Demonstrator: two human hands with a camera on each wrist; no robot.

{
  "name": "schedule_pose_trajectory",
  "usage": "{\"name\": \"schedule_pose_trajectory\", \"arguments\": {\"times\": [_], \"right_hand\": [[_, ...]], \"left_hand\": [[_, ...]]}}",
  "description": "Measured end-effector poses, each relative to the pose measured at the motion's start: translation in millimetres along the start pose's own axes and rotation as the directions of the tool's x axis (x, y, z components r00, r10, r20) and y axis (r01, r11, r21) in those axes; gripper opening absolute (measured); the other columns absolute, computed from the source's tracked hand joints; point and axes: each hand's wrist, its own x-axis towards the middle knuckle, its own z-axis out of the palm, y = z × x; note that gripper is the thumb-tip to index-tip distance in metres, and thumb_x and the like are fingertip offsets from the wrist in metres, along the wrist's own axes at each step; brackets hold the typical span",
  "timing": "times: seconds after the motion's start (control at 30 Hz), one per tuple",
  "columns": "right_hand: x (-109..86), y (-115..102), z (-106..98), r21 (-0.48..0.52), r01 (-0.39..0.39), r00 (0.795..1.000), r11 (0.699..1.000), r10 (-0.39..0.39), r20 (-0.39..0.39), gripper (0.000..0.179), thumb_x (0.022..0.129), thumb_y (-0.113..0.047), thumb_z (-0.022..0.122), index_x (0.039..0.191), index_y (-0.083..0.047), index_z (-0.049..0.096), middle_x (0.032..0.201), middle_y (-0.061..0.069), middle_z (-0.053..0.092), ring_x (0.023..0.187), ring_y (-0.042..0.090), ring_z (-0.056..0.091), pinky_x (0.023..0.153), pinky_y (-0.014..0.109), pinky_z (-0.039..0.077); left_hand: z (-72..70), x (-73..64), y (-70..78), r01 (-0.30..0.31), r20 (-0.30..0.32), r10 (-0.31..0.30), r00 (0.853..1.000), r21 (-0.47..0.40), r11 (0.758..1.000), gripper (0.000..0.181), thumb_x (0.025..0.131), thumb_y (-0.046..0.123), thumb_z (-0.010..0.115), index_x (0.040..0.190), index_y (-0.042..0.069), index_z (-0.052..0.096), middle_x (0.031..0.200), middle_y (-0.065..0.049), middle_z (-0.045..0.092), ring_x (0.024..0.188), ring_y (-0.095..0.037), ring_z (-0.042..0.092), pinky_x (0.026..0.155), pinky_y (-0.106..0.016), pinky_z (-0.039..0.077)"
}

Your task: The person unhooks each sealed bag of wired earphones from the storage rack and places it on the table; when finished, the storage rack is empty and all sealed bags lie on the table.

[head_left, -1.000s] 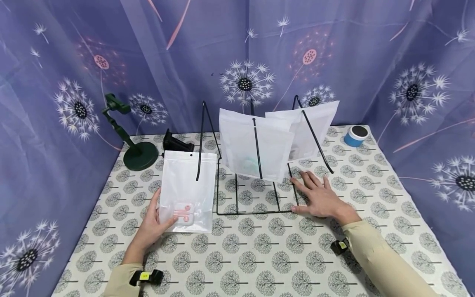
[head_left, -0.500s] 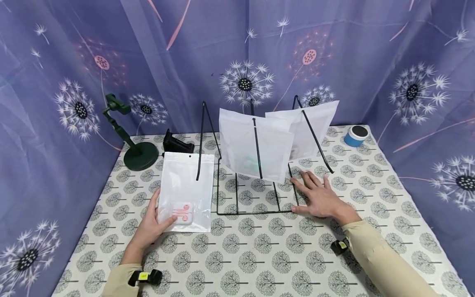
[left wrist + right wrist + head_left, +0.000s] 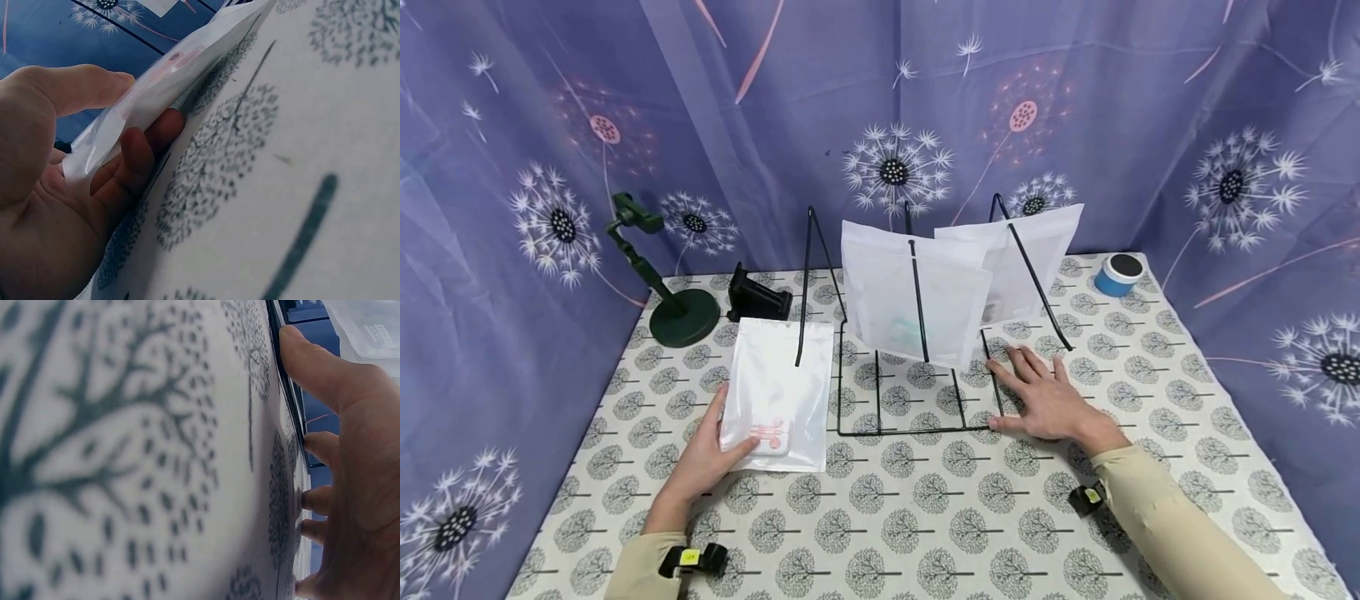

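Observation:
My left hand (image 3: 700, 462) pinches a white zip bag (image 3: 790, 367) by its lower left side, thumb on top and fingers underneath. Through its clear front shows a white case with pink earphones (image 3: 771, 437). The left wrist view shows the bag (image 3: 169, 75) tilted just over the tablecloth. The tip of the black wire rack's (image 3: 917, 431) left prong overlaps the bag's upper part in the head view; whether they touch, I cannot tell. My right hand (image 3: 1048, 402) lies spread on the cloth, thumb and index finger at the rack's right base wire.
Similar white bags hang on the rack's middle prong (image 3: 918, 308) and right prong (image 3: 1037, 283). A dark green stand (image 3: 683, 317) and a black holder (image 3: 758, 296) stand at back left. A blue and white round container (image 3: 1118, 277) sits at back right, before the curtain.
The bag's top edge has dropped toward me and the bag tilts more, its front now catching glare. My left hand has barely shifted; the right hand stays put.

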Motion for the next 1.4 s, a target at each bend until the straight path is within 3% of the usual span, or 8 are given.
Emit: {"name": "schedule_pose_trajectory", "arguments": {"times": [0.1,0.27,0.6,0.7,0.9,1.03,1.2,1.4], "right_hand": [[-0.4,0,0,0.003,0.002,1.0,1.0,-0.002,-0.006,0.1,0.078,-0.079,0.053,0.156,-0.027,0.021,0.162,0.022,0.011,0.148,0.045,0.01,0.109,0.078,0.003],[-0.6,0,-1,-0.005,0.006,1.0,1.0,-0.006,-0.01,0.1,0.078,-0.079,0.053,0.156,-0.026,0.022,0.162,0.022,0.012,0.148,0.045,0.011,0.109,0.078,0.004],[-0.9,-1,-3,0.006,0.007,1.0,1.0,-0.007,-0.019,0.098,0.079,-0.076,0.056,0.156,-0.025,0.023,0.161,0.023,0.013,0.147,0.046,0.013,0.108,0.078,0.004],[-0.7,-1,-3,0.004,0.012,0.999,1.0,-0.012,-0.03,0.098,0.079,-0.076,0.056,0.155,-0.024,0.024,0.16,0.024,0.015,0.146,0.047,0.014,0.108,0.079,0.006],[-0.9,-2,-4,0.002,0.017,0.999,1.0,-0.017,-0.046,0.098,0.078,-0.075,0.058,0.155,-0.023,0.027,0.16,0.024,0.017,0.146,0.046,0.016,0.108,0.079,0.008],[-1.9,-3,-4,-0.003,0.015,0.999,1.0,-0.015,-0.034,0.098,0.078,-0.076,0.057,0.155,-0.023,0.027,0.16,0.023,0.016,0.146,0.046,0.015,0.108,0.079,0.008],[-2.3,-3,-5,-0.006,0.008,1.0,1.0,-0.008,-0.018,0.099,0.078,-0.077,0.055,0.155,-0.024,0.025,0.161,0.023,0.014,0.147,0.046,0.014,0.108,0.079,0.007],[-1.9,-3,-5,0.002,0.0,1.0,1.0,0.0,-0.006,0.1,0.078,-0.079,0.054,0.156,-0.025,0.023,0.161,0.022,0.013,0.147,0.045,0.012,0.108,0.078,0.005]], "left_hand": [[-0.5,0.8,0.8,0.009,0.0,-0.009,1.0,0.058,0.998,0.105,0.084,0.018,0.076,0.157,0.006,0.002,0.145,-0.034,0.038,0.112,-0.043,0.06,0.091,-0.031,0.052],[-1.3,1.9,4.0,0.028,-0.001,-0.028,1.0,0.082,0.996,0.105,0.084,0.021,0.076,0.156,0.003,0.002,0.147,-0.036,0.033,0.118,-0.048,0.055,0.1,-0.052,0.047],[-3.1,0.7,9.2,0.066,-0.018,-0.064,0.998,0.168,0.984,0.106,0.083,0.029,0.077,0.156,0.003,0.006,0.141,-0.036,0.043,0.121,-0.047,0.053,0.102,-0.057,0.044],[-3.5,0.1,6.4,0.05,-0.023,-0.046,0.999,0.214,0.976,0.103,0.083,0.032,0.077,0.156,0.002,0.011,0.14,-0.033,0.046,0.124,-0.047,0.051,0.104,-0.059,0.042],[-0.6,-0.6,2.7,-0.001,-0.062,0.021,0.998,0.306,0.952,0.092,0.08,0.031,0.079,0.151,0.002,0.029,0.13,-0.024,0.054,0.114,-0.037,0.049,0.1,-0.059,0.041],[1.5,-3.1,1.8,0.001,-0.081,0.032,0.996,0.376,0.927,0.09,0.078,0.035,0.079,0.149,0.002,0.034,0.135,-0.027,0.047,0.12,-0.039,0.039,0.1,-0.063,0.031],[4.5,-4.7,-1.3,-0.009,-0.099,0.054,0.994,0.412,0.911,0.089,0.077,0.039,0.078,0.148,0.002,0.037,0.134,-0.024,0.043,0.122,-0.037,0.034,0.094,-0.055,0.026],[8.5,-8.3,-2.5,-0.074,-0.126,0.141,0.982,0.429,0.9,0.082,0.077,0.035,0.076,0.142,-0.005,0.043,0.144,-0.026,0.032,0.129,-0.043,0.027,0.106,-0.065,0.017]]}}
